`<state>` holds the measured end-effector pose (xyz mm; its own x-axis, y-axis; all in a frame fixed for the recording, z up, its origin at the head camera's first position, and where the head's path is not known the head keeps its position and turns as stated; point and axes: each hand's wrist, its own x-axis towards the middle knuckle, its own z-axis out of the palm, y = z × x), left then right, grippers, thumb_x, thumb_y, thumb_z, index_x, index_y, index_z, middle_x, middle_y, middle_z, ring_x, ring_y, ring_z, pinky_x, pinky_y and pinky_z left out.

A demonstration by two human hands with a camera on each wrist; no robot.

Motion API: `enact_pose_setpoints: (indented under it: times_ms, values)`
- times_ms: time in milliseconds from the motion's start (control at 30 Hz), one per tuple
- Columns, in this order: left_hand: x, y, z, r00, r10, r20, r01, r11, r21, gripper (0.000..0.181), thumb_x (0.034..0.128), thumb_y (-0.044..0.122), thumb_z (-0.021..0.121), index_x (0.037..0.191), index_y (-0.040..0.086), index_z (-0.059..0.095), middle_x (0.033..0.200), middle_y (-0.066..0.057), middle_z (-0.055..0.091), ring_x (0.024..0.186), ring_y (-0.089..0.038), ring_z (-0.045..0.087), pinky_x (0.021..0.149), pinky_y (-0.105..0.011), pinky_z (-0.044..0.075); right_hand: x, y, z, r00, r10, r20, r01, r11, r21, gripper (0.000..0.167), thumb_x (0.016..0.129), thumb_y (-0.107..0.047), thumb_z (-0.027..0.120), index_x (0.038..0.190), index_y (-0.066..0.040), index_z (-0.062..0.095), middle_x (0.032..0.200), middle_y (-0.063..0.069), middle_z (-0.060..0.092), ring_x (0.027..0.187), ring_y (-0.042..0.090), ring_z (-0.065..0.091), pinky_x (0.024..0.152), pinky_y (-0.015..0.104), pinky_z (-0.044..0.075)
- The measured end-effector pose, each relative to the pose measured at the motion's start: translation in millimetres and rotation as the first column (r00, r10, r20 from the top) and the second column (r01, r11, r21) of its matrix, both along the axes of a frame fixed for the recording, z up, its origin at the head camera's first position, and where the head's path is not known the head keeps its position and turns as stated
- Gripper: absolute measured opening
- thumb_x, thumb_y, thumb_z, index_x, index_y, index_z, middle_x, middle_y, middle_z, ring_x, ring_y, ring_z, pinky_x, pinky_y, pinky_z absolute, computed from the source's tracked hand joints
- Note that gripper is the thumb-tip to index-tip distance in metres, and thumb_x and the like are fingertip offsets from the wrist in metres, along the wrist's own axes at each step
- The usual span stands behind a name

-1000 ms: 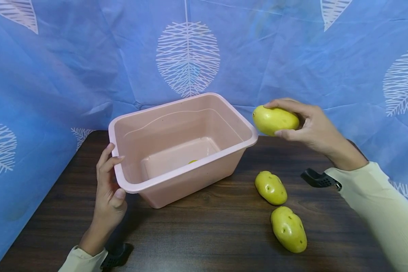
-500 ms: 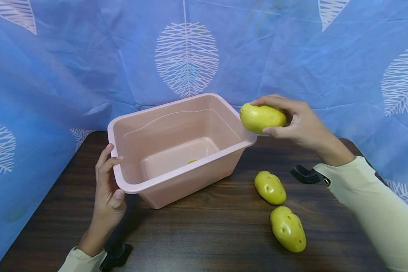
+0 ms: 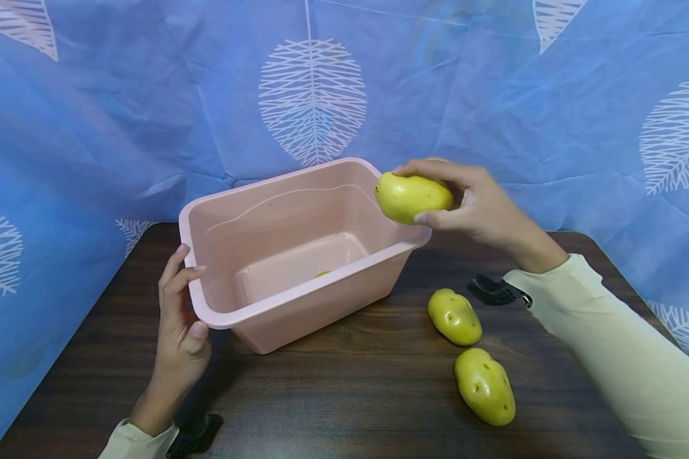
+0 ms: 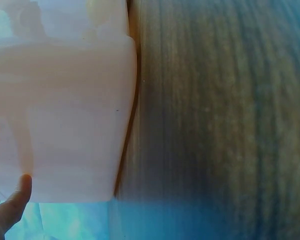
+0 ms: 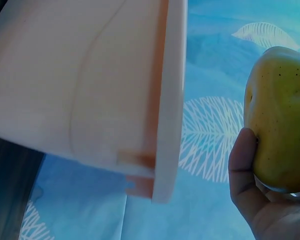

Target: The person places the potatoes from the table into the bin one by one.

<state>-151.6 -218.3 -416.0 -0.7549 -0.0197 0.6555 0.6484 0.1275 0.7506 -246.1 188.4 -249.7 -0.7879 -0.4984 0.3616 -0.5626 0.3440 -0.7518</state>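
Note:
In the head view, my right hand (image 3: 476,204) holds a yellow potato (image 3: 413,197) between thumb and fingers, over the right end of a pink plastic tub (image 3: 321,325). The right wrist view shows the same potato (image 5: 280,120) with small dark specks, the thumb against its side. At the tub's left end, my left hand (image 3: 180,325) grips the rim, fingers hooked over it. A small yellow piece (image 3: 323,273) shows on the tub's floor, mostly hidden by the front wall. Two more potatoes, an upper one (image 3: 455,317) and a lower one (image 3: 485,387), lie right of the tub.
Everything stands on a dark wooden table (image 3: 333,401). A blue cloth (image 3: 465,83) with white leaf prints hangs behind and beside it. The tub's raised rim borders its opening on all sides.
My right hand has carried the potato leftward, from beside the tub to over its right rim. The left hand keeps its place on the tub, and the two potatoes on the table stay put.

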Motion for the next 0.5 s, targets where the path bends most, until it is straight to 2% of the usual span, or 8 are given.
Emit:
enact_pose_setpoints:
  times_ms: [300, 500]
  values:
    - [-0.9, -0.5, 1.8, 1.000, 0.009, -0.014, -0.009, 1.000, -0.015, 0.069, 0.1012, 0.042, 0.064, 0.147, -0.003, 0.040, 0.174, -0.010, 0.011, 0.158, -0.038, 0.016, 0.121, -0.027, 0.039, -3.4, -13.5, 2.7, 0.998, 0.042, 0.036, -0.041, 0.999, -0.021, 0.056, 0.087, -0.002, 0.075, 0.140, -0.017, 0.067, 0.139, 0.002, 0.065, 0.111, 0.026, 0.060, 0.088, 0.027, 0.052]
    - [-1.9, -0.3, 2.6, 1.000, -0.018, -0.020, 0.018, 1.000, 0.007, 0.067, 0.1010, 0.040, 0.065, 0.147, -0.003, 0.040, 0.174, -0.011, 0.010, 0.157, -0.036, 0.017, 0.119, -0.023, 0.040, -5.8, -21.8, 4.0, 0.997, 0.067, 0.049, -0.066, 0.997, -0.029, 0.055, 0.087, -0.003, 0.075, 0.140, -0.016, 0.067, 0.139, 0.002, 0.065, 0.110, 0.027, 0.059, 0.088, 0.029, 0.052]
